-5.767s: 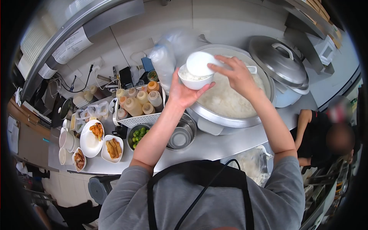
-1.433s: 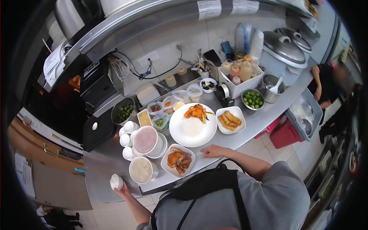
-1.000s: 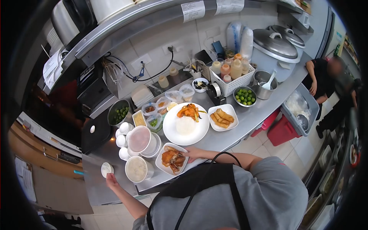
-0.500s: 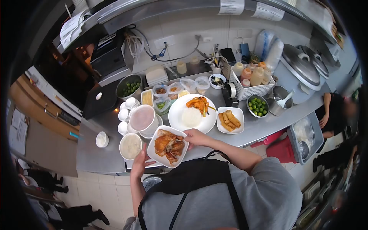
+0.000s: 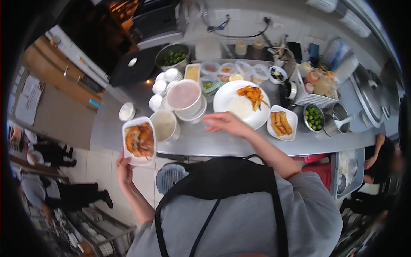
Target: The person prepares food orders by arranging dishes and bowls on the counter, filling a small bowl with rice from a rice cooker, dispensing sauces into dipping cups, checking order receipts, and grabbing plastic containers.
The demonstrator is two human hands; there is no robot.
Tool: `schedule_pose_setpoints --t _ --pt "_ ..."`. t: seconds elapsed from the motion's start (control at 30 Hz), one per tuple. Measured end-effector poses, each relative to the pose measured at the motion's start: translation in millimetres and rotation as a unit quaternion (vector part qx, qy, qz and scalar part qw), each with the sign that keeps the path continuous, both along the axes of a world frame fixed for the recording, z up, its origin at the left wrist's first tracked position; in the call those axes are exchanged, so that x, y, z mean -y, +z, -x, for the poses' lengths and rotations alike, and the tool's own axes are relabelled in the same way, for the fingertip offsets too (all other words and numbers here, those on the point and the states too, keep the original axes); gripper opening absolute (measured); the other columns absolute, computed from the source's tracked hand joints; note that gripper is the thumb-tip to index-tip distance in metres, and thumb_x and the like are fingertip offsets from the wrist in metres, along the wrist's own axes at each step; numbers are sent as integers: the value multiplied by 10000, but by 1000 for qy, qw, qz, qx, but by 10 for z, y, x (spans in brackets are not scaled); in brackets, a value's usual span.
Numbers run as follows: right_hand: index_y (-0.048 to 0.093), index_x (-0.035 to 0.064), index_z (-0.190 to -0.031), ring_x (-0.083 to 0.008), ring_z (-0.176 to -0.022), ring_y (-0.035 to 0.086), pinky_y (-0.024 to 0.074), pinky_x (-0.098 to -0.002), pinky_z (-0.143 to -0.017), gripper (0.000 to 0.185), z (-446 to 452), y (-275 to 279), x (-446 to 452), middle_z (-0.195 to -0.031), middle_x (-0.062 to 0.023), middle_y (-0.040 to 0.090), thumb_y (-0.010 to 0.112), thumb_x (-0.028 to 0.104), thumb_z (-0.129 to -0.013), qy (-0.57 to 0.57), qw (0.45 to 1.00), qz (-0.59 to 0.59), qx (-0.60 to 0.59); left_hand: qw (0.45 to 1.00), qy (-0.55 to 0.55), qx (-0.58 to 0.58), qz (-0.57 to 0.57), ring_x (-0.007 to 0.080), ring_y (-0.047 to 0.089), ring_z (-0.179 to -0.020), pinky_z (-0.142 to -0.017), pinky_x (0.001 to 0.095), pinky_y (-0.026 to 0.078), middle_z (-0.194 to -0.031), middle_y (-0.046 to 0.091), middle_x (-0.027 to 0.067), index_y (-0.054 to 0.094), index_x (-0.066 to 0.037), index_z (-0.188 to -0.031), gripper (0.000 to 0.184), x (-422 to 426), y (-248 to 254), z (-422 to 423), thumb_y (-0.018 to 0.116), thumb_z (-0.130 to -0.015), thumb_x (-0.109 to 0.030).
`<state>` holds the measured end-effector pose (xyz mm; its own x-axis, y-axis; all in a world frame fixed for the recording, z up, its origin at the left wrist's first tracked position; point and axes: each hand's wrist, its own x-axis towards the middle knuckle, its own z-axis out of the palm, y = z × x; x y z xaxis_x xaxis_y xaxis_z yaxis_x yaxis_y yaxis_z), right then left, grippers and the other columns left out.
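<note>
My left hand (image 5: 124,168) grips the lower edge of a square white bowl (image 5: 145,161), lifted in front of the counter's left part. Browned fried chicken pieces (image 5: 139,140) fill the bowl. My right hand (image 5: 223,123) holds nothing; its fingers stretch leftward over the counter. It is nearest to a white plate (image 5: 221,102) with white rice (image 5: 240,107) and an orange stir-fried dish (image 5: 252,95). A tub of pale contents (image 5: 164,125) stands just right of the chicken bowl. Behind it, a tub with a pinkish top (image 5: 184,95) rests on stacked white containers.
A dish of fried rolls (image 5: 281,123), a bowl of green citrus (image 5: 314,118) and a sauce bottle basket (image 5: 316,98) stand on the right. Small white cups (image 5: 159,87) are on the left. Other people (image 5: 64,188) stand at both sides; a grey bin (image 5: 347,171) is lower right.
My right hand has let go of the chicken bowl and now hangs over the counter. My left hand has carried the bowl leftward. The camera view has turned.
</note>
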<state>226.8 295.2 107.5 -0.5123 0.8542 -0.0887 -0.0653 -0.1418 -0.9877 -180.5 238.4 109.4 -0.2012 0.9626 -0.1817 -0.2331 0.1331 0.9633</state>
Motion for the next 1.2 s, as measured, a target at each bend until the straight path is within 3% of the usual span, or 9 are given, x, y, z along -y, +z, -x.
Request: schedule_pose_setpoints --t 0.3,0.47,0.8,0.87,0.9,0.97,1.07,1.13,1.2 --pt "523 14 -1098 -146 -773 585 462 -244 -679 345 -900 -743 386 -890 -95 605 532 222 -822 -187 948 6 256 976 210 -19 48 329 596 -783 -592 348 553 -1031 509 223 290 75 -1234 543 -134 -944 1058 353 -695 76" --pt "555 24 -1033 -203 -745 578 462 -268 -653 298 -995 -770 536 -970 -148 565 563 195 -789 -253 864 -150 409 976 202 -8 87 345 591 -778 -547 349 561 -1036 490 246 275 79 -1230 558 -561 -1517 1283 353 -677 70" --pt "583 0 -961 -229 -709 571 454 -302 -649 280 -1501 -750 711 -865 -153 582 606 173 -742 -378 794 -176 443 981 150 29 123 327 504 -946 -662 400 546 -1106 427 207 354 -8 -1168 428 -1581 -1928 1419 374 -745 49" --pt "583 6 -967 -242 -716 575 453 -316 -658 279 -1553 -705 722 -882 -162 584 602 174 -745 -384 791 -158 449 953 244 138 116 338 504 -940 -662 411 541 -1115 423 193 358 -13 -1167 402 -1705 -2035 1497 441 -773 -15" --pt "585 9 -964 -246 -727 577 453 -316 -666 273 -1592 -697 710 -887 -162 583 599 172 -745 -390 794 -164 437 948 250 132 147 336 495 -943 -686 402 515 -1117 436 155 354 -12 -1173 421 -1764 -1989 1540 512 -793 -103" --pt "587 13 -962 -251 -738 579 453 -317 -674 268 -1675 -679 635 -892 -163 583 596 169 -745 -399 794 -170 425 936 318 -79 130 274 506 -927 -696 365 482 -1074 483 128 371 -2 -1166 438 -1623 -1483 1118 543 -797 -165" --pt "613 21 -901 -293 -800 572 446 -336 -727 214 -1791 -642 408 -893 -166 582 587 140 -725 -384 759 -211 481 919 336 -206 3 198 518 -892 -694 310 458 -1045 515 102 436 0 -1122 405 -1482 -956 774 570 -792 -192" --pt "620 18 -879 -300 -811 566 443 -352 -737 196 -1851 -648 191 -896 -163 583 574 133 -727 -391 742 -234 492 922 277 -226 -151 149 540 -834 -672 279 457 -976 557 84 529 -12 -1025 299 -1260 -450 161 568 -791 -195" --pt "627 42 -881 -294 -818 569 447 -356 -741 186 -1988 -823 -100 -900 -149 588 567 137 -733 -384 732 -213 522 963 105 -209 -134 129 554 -759 -651 255 455 -888 588 61 582 -21 -931 229 -1003 -82 -565 543 -808 -210"
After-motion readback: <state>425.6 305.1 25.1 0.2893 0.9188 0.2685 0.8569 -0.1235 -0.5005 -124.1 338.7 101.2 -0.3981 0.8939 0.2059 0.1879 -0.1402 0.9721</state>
